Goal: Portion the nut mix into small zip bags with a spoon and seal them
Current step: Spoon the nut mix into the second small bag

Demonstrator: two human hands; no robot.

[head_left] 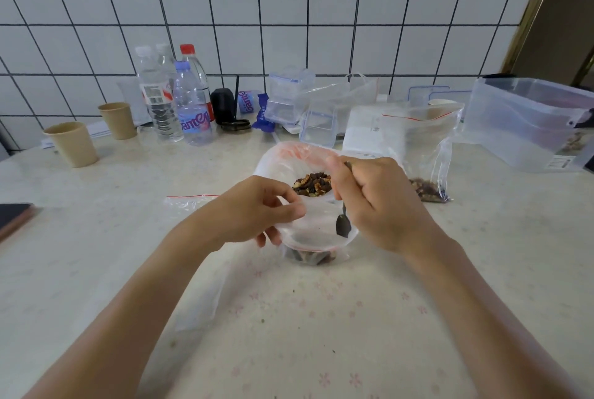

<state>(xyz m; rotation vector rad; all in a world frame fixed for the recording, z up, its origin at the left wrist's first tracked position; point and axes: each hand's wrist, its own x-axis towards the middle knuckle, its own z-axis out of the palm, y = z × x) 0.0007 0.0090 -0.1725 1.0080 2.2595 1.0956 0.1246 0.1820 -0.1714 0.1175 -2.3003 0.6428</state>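
Note:
My left hand [257,209] pinches the rim of a small zip bag [316,242] and holds its mouth wide. Dark nuts show through the bag's bottom. My right hand [377,202] grips a metal spoon [342,225] with its bowl pointing down inside the small bag's mouth. Just behind it, the nut mix [312,185] lies in a large clear bag [283,160] with a red zip edge. A flat small zip bag [188,200] lies left of my left hand. Another zip bag [424,147] with nuts at its bottom stands at the right.
Two paper cups [74,144] and several water bottles [193,109] stand at the back left against the tiled wall. Clear plastic containers [291,99] and a large storage box [527,125] line the back right. A dark phone [13,217] lies at the left edge.

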